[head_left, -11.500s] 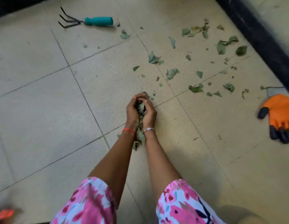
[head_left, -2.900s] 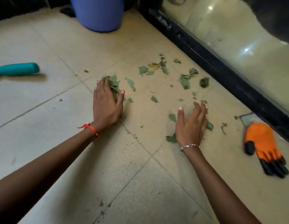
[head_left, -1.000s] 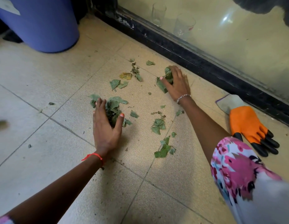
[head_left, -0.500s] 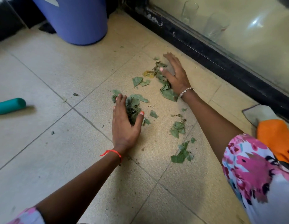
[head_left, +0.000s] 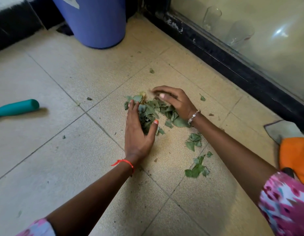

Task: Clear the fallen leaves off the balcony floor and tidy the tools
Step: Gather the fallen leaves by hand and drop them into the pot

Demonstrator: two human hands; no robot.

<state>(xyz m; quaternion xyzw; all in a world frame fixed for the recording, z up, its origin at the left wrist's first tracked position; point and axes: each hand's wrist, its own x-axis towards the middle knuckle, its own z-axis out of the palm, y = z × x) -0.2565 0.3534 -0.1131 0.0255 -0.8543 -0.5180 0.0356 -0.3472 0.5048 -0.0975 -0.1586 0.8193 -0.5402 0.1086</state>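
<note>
Just merged two small heaps into one leaf pile (head_left: 153, 111) at frame centre, on the floor (head_left: 62, 159). Half a sec ago: still apart, one under the left hand, the other further up towards the black sill (head_left: 233, 65) under the right.

Left hand (head_left: 139, 133): cupped against pile's left side, fingers nearly straight, thumb spread on the near side; grips nothing. Right hand (head_left: 175, 101): arched over pile's right side, fingers loosely bent, pressing leaves inward (blurred, so exact contact hard to call).

Means, prob., ready for a two-hand scoop, likely to the blue bin (head_left: 95, 21) at top centre.

Not done tho: stray leaves (head_left: 193, 140) lower right of centre, plus bits nr the sill.

Vs earlier frame: right hand drawn back from the sill to centre; left approx same spot. Tools untidied: teal handle (head_left: 18, 108) at left edge, orange glove (head_left: 296, 155) at right edge.
</note>
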